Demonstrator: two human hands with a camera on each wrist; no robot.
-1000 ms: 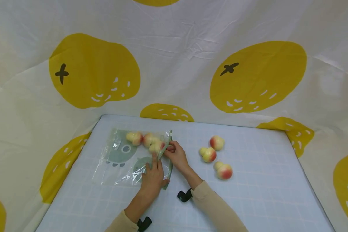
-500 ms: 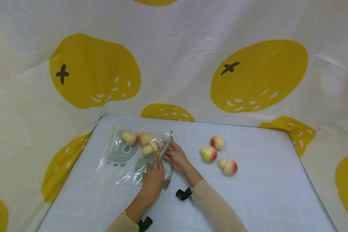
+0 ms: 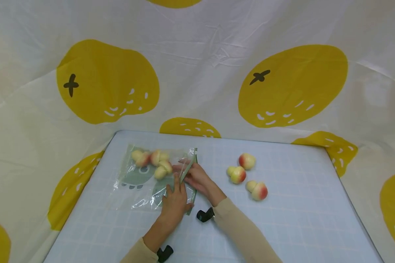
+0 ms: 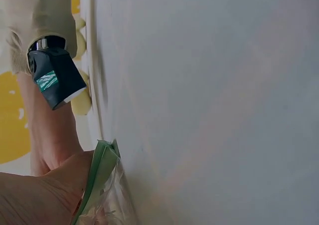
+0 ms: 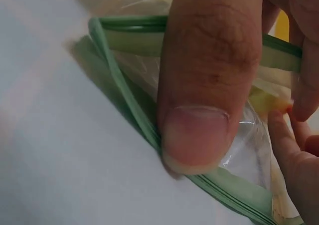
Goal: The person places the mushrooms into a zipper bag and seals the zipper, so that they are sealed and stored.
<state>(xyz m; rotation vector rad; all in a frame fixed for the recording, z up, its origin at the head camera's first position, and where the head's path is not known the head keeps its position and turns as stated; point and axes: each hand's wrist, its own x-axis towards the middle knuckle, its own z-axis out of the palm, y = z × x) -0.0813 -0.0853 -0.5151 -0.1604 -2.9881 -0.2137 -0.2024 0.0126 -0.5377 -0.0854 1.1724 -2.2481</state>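
My left hand [image 3: 174,204] lies over the mouth of a clear zip bag [image 3: 141,197] with green dinosaur prints, fingers straight and spread. Its thumb [image 5: 199,140] presses by the green zip edge [image 5: 124,95] in the right wrist view. My right hand [image 3: 197,177] reaches through the bag's mouth with extended fingers, seen partly through the plastic. Just past the fingertips, inside the bag, sit three cream-and-red mushroom-shaped toys [image 3: 163,169]; they look apart from the fingers. In the left wrist view the green zip edge [image 4: 97,177] stands beside my left hand [image 4: 35,200].
Three more toys lie on the table to the right: one at the back [image 3: 247,161], one in the middle [image 3: 236,174] and one in front [image 3: 257,190]. A pale checked cloth [image 3: 299,219] covers the table. Behind hangs a white curtain [image 3: 197,73] with yellow fruit prints.
The three toys in the bag have shifted left, deeper inside. My right hand has moved left into the mouth, away from the toys' surfaces. The front loose toy rolled slightly. My left hand stays put.
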